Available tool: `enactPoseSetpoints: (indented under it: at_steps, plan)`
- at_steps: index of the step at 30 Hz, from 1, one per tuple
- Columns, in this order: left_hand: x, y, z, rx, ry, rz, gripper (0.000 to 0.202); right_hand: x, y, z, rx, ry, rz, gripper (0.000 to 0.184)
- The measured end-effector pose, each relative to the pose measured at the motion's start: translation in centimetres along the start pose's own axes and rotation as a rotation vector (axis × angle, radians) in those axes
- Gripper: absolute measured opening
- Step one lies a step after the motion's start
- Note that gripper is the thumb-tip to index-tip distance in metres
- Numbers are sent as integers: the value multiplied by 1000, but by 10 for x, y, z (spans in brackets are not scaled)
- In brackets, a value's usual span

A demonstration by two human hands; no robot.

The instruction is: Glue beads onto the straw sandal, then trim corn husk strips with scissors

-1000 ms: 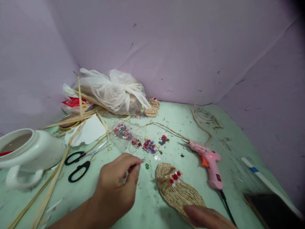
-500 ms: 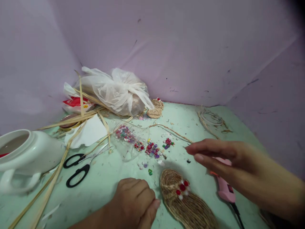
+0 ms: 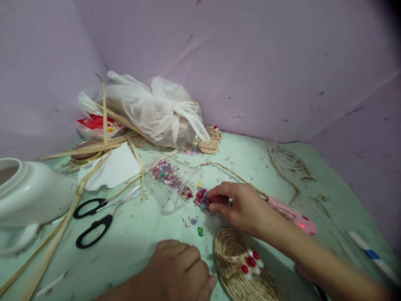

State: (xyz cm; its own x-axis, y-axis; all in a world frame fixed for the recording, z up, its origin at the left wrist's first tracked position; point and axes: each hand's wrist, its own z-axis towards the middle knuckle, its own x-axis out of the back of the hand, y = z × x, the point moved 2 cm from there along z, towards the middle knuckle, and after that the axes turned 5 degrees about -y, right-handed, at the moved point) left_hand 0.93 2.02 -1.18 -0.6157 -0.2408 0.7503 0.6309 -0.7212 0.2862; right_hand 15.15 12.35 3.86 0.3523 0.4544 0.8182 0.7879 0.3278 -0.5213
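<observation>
My right hand (image 3: 239, 207) reaches across to a small pile of coloured beads (image 3: 200, 196) on the green table, its thumb and fingers pinched together at the pile. What it pinches is too small to see. My left hand (image 3: 180, 269) rests curled in a loose fist on the table beside a woven straw slipper (image 3: 241, 271) that carries red and white beads (image 3: 251, 262) on its toe. A clear plastic cup (image 3: 173, 179) lies on its side, spilling beads. A pink glue gun (image 3: 291, 215) lies behind my right wrist, partly hidden.
Black scissors (image 3: 92, 219) lie at the left among straw strips (image 3: 62, 225). A white jug (image 3: 28, 192) stands at the far left. A plastic bag (image 3: 156, 110) and a second small woven slipper (image 3: 210, 140) sit at the back. Coiled cord (image 3: 286, 161) lies back right.
My right hand swung from the slipper's heel up over the glue gun and down onto the bead pile. My left hand drew back from the beads and curled up beside the slipper.
</observation>
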Motion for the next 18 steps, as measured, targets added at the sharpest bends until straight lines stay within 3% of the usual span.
enactPoseSetpoints:
  at_steps: [5, 18]
  plan:
    - [-5, -1, -3, 14, 19, 7, 35, -5, -3, 8, -59, 10, -118, 24]
    - [-4, -3, -1, 23, -4, 2, 35, 9, 2, -3, -153, -42, -203, 14]
